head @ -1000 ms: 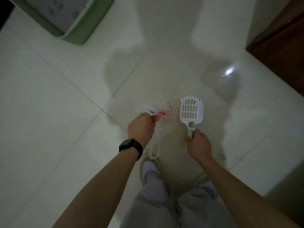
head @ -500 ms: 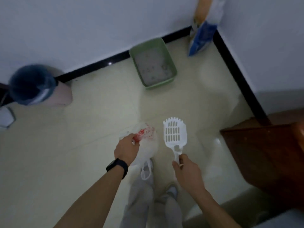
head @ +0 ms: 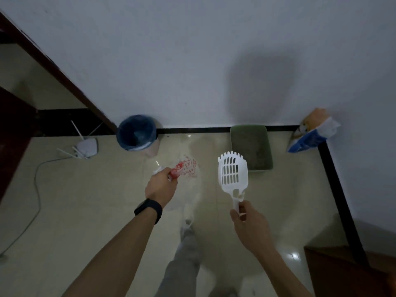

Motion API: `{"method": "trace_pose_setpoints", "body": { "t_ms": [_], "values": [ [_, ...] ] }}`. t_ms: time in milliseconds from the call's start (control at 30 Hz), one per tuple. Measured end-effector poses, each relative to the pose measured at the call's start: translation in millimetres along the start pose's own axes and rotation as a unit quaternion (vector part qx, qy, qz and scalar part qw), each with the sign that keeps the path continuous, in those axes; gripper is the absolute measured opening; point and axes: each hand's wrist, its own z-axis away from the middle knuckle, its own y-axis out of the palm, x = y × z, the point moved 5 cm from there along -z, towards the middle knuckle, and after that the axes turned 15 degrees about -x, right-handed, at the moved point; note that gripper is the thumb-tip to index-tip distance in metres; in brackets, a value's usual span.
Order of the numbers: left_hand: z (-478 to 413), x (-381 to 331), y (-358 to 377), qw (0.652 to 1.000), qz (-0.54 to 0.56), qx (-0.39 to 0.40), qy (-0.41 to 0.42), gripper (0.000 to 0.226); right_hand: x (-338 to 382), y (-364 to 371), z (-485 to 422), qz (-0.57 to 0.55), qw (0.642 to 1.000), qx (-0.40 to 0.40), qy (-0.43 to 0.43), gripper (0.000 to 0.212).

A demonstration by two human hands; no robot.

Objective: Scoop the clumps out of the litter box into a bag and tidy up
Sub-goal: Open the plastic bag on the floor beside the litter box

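A green litter box [head: 267,146] with grey litter stands on the floor against the far wall. My left hand [head: 161,186] grips a thin plastic bag [head: 188,170] with red print, which hangs down in front of my legs. My right hand [head: 249,224] holds the handle of a white slotted litter scoop [head: 232,173], its head pointing up and away, just short of the box. Both hands are well in front of the litter box and apart from it.
A pink bin with a blue liner [head: 137,133] stands left of the box by the wall. A blue and orange litter sack [head: 310,131] leans in the right corner. A white router [head: 86,146] and cable lie far left. Dark wooden furniture [head: 342,273] is at the lower right.
The view has lifted from the floor to the wall, and the litter box, bin and sack now lie straight ahead. Both hands keep their holds on bag and scoop.
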Motion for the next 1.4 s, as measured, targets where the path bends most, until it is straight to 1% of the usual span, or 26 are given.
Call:
{"method": "trace_pose_setpoints", "body": {
  "t_ms": [100,167,300,400,533,667,767,867,967,1067,1233,1400],
  "values": [
    [-46,-1,-17,1.000,0.001,-0.011,0.007,0.011,35,5,-33,0.013,1.000,0.000,0.005,0.018],
    [-75,-2,-23,1.000,-0.003,-0.012,0.010,0.010,55,7,-59,0.024,1.000,-0.002,0.004,0.018],
    [-124,-8,-17,0.999,-0.033,0.014,-0.002,0.011,83,10,-113,0.037,0.999,-0.004,0.003,0.018],
    [-161,-17,-2,0.998,-0.047,0.031,-0.005,0.012,92,19,-158,0.042,0.999,0.000,0.012,0.020],
    [-213,-31,26,0.997,-0.063,0.040,-0.005,0.013,97,43,-224,0.052,0.998,0.027,0.011,0.023],
    [-262,-36,67,0.995,-0.082,0.052,-0.013,0.018,99,78,-290,0.086,0.994,0.067,-0.004,0.012],
    [-294,-32,108,0.994,-0.088,0.067,-0.017,0.019,93,112,-335,0.110,0.988,0.104,-0.013,0.012],
    [-322,-20,158,0.991,-0.090,0.092,-0.024,0.020,75,160,-376,0.125,0.984,0.125,0.001,0.011],
    [-350,0,218,0.988,-0.098,0.111,-0.029,0.019,46,222,-414,0.155,0.977,0.147,0.012,0.014],
    [-377,28,288,0.984,-0.117,0.136,-0.021,0.018,18,290,-451,0.178,0.971,0.161,-0.002,0.013],
    [-405,85,411,0.974,-0.141,0.178,-0.002,0.019,-44,400,-501,0.183,0.970,0.155,0.040,0.017],
    [-427,136,510,0.976,-0.130,0.172,0.011,0.019,-101,499,-545,0.177,0.975,0.130,0.045,0.020]
  ]
}}
